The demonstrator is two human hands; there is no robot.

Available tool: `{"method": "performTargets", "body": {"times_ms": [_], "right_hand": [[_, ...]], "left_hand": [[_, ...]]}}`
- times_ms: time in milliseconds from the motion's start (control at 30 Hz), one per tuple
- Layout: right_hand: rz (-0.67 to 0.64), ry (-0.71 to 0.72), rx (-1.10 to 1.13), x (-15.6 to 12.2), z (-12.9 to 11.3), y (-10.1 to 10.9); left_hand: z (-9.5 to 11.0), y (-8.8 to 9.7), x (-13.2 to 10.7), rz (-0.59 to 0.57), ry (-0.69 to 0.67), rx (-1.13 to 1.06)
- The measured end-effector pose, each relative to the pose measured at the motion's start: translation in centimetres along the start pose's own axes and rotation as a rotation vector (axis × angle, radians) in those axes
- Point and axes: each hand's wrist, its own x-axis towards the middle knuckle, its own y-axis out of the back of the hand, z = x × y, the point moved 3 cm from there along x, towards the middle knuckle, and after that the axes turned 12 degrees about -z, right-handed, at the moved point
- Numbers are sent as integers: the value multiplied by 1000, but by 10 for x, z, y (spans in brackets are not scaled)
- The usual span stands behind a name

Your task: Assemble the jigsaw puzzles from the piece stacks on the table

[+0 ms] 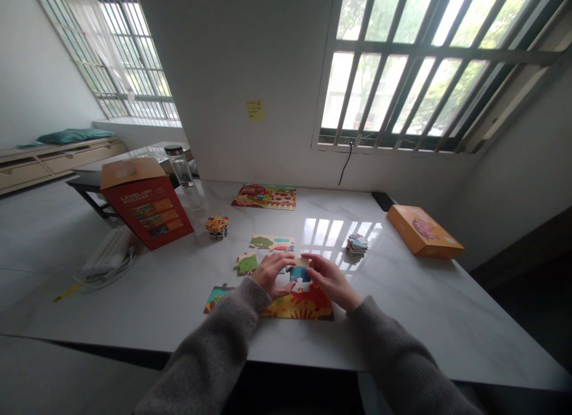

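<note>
A partly joined jigsaw (298,305) in orange, red and blue lies on the white marble table (402,307) near its front edge. My left hand (270,273) and my right hand (333,279) rest on its upper part, fingers curled and pressing a blue piece (298,273) between them. Loose joined pieces (271,243) lie just beyond the hands, a green piece (246,263) sits left of my left hand, and another piece (217,296) pokes out beside my left sleeve.
A finished puzzle (264,197) lies at the far edge. Two small stacks of pieces (217,226) (357,244) stand left and right. A red puzzle box (145,201) and a clear bottle (181,166) stand far left, an orange box (423,231) far right.
</note>
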Motion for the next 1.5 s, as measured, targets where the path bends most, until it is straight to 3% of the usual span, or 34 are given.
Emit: {"method": "performTargets", "body": {"times_ms": [233,600,800,1033,1233,1367,1500], "right_hand": [[-46,181,-312,-6,-14,3],[108,128,-441,-4,7,22],[101,91,-478,12,33,44],[38,36,-536,60,51,47],[-13,-57,-666,70,62,43],[-13,-65,-694,69,64,43],[-20,-89,-712,69,66,43]], "left_hand": [[-2,-5,-2,27,13,-79],[-5,3,-2,128,91,27],[-19,-10,-3,-69,249,120],[-18,-11,-3,-109,266,96],[-14,-12,-2,-144,298,77],[-17,-10,13,-183,315,101],[-30,-7,41,-316,379,236]]}}
